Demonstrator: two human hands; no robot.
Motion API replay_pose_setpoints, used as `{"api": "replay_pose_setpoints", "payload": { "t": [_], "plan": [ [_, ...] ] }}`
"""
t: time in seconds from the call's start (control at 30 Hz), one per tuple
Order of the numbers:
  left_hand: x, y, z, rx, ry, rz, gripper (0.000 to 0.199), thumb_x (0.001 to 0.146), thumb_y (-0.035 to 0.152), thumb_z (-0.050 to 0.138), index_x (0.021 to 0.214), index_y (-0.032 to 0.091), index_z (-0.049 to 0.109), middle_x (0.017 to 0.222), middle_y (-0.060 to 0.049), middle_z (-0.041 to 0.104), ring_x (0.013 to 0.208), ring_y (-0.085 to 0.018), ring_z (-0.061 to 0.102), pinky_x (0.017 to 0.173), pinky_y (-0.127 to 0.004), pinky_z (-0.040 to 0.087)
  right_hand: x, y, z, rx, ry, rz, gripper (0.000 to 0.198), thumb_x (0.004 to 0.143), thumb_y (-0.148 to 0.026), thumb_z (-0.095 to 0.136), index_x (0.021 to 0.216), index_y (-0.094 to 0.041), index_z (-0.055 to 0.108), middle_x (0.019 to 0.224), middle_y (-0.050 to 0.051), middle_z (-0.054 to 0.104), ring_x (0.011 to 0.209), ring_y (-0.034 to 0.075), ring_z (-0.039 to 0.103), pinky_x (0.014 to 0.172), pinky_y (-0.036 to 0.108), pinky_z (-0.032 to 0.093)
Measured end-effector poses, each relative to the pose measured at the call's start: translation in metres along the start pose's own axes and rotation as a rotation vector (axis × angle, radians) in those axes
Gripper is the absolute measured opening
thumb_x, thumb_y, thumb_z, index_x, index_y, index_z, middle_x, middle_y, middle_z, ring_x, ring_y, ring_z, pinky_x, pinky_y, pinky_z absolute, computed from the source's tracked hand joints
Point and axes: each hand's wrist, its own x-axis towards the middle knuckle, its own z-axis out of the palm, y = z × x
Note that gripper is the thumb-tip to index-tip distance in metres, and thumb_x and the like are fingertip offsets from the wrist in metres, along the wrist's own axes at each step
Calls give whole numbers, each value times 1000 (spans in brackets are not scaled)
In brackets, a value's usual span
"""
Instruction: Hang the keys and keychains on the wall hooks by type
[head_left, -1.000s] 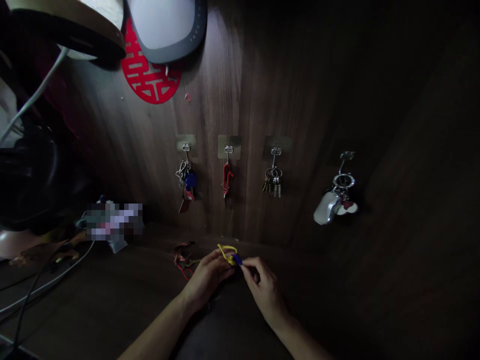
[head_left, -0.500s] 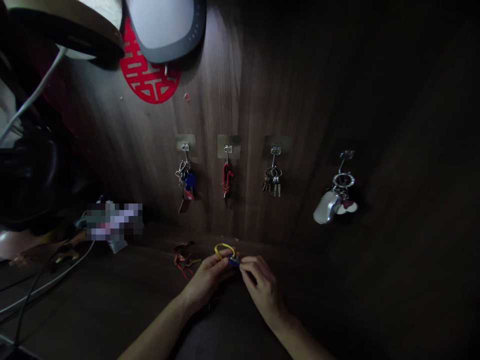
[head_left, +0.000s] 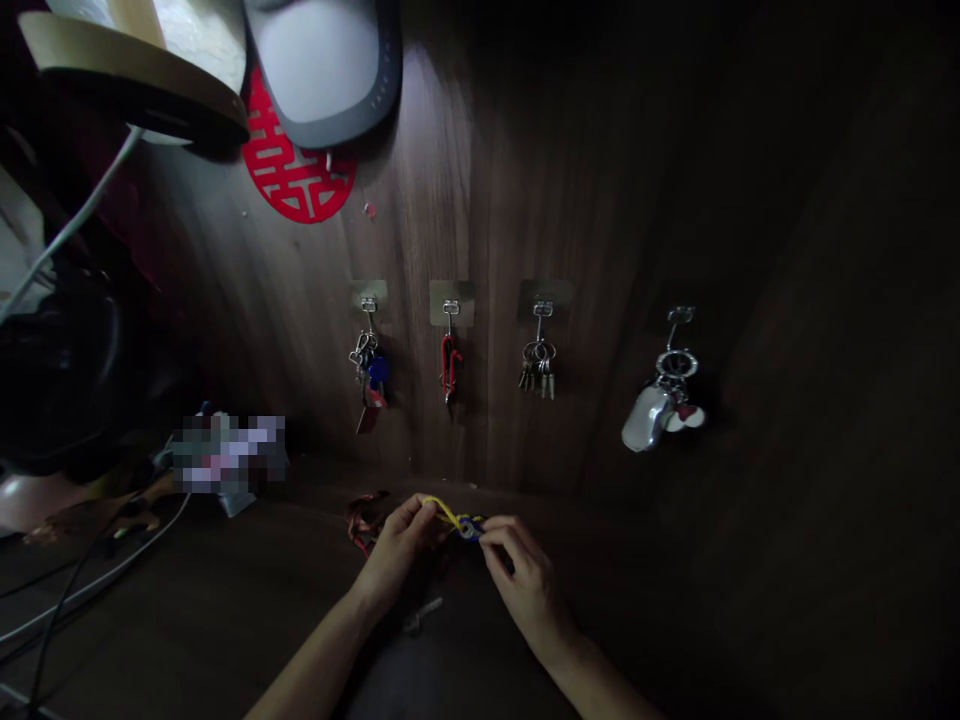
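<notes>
The big sign cut out of the round red paper (head_left: 300, 185) on the wall (head_left: 435, 180) can be read: it is the double happiness sign. A grey cap (head_left: 319, 70) covers part of it. Tiny letters run along the cap's dark edge and seem to start with "TAKE", but the rest is too small to read.

Both arms reach up from the bottom, and the hands nearly meet low in the middle, over the table (head_left: 247, 590). The left hand (head_left: 396, 548) pinches a yellow string (head_left: 445, 511) between thumb and finger. The right hand (head_left: 525, 575) has its fingertips close together on a small blue and grey piece (head_left: 470, 530) at the other end of the string. So the string and the piece are between the two hands.

Half a second ago the yellow string stood up in a round loop. Now the left hand has moved to the loop's far end, and the string is stretched out flatter. A key by the reddish-brown string (head_left: 361, 520) could be seen then, and now the left hand hides it. A small pale thing (head_left: 424, 615) now shows below the hands.
</notes>
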Motion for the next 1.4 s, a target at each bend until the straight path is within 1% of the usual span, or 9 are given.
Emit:
{"api": "replay_pose_setpoints", "payload": {
  "t": [0.2, 0.33, 0.47, 0.57, 0.67, 0.8, 1.07, 1.23, 1.4],
  "plan": [
    [-2, 27, -1, 15, 43, 37, 32, 70, 48, 67, 73, 18, 56, 66, 4, 58, 60, -10, 54, 59, -19, 43, -2, 4, 4, 24, -13, -2, 17, 87, -12, 44, 80, -24, 55, 79, 2, 61, 75, 15, 62, 70, 26, 47],
    [-2, 51, 5, 100, 50, 40, 36, 66, 48, 69, 63, 18, 51, 53, 8, 46, 44, -5, 41, 44, -14, 30, -4, 6, 6, 36, -17, 2, 17, 86, -12, 45, 81, -24, 56, 78, 2, 63, 74, 15, 62, 71, 25, 47],
    [5, 76, 8, 121, 39, 83, 35, 65, 48, 70, 67, 18, 53, 48, 11, 38, 37, -3, 29, 38, -14, 22, -5, 6, 6, 52, -62, 3, 16, 87, -13, 45, 85, -24, 56, 81, 3, 63, 77, 16, 62, 72, 27, 48],
    [15, 96, 9, 188, 37, 164, 33, 68, 47, 69, 75, 17, 57, 56, 8, 49, 43, -5, 40, 41, -15, 29, -5, 6, 5, 56, -104, 9, 15, 88, -13, 45, 87, -24, 56, 83, 2, 64, 79, 16, 62, 72, 27, 47],
    [28, 116, 13, 270, -3, 296, 29, 72, 43, 66, 79, 16, 60, 69, 3, 57, 58, -8, 50, 52, -16, 38, -5, 6, 4, 61, -128, 9, 16, 88, -13, 43, 88, -24, 55, 84, 2, 64, 79, 16, 61, 72, 27, 47],
    [47, 143, 27, 408, -73, 488, 26, 78, 41, 61, 75, 16, 59, 68, 3, 57, 64, -10, 51, 62, -19, 42, -4, 4, 3, 85, -121, -6, 18, 87, -11, 43, 89, -24, 56, 84, 2, 63, 79, 15, 61, 71, 26, 47],
    [81, 183, 49, 711, -58, 723, 24, 82, 41, 53, 76, 18, 55, 64, 4, 54, 61, -11, 49, 58, -20, 39, -1, 0, 1, 78, -80, -2, 22, 84, -7, 43, 85, -23, 57, 81, 2, 63, 75, 15, 61, 68, 26, 47],
    [89, 194, 55, 908, 42, 790, 22, 82, 39, 51, 76, 18, 56, 60, 5, 52, 57, -10, 48, 55, -20, 37, -3, 3, 3, 59, -109, 20, 24, 84, -5, 41, 86, -23, 57, 82, 1, 62, 76, 14, 61, 71, 26, 47],
    [98, 195, 53, 898, 57, 762, 24, 79, 40, 51, 76, 18, 58, 62, 3, 56, 60, -12, 51, 56, -21, 40, -4, 5, 3, 57, -116, 8, 26, 82, -2, 41, 86, -23, 56, 83, 0, 62, 76, 14, 61, 71, 25, 47]
  ]
}}
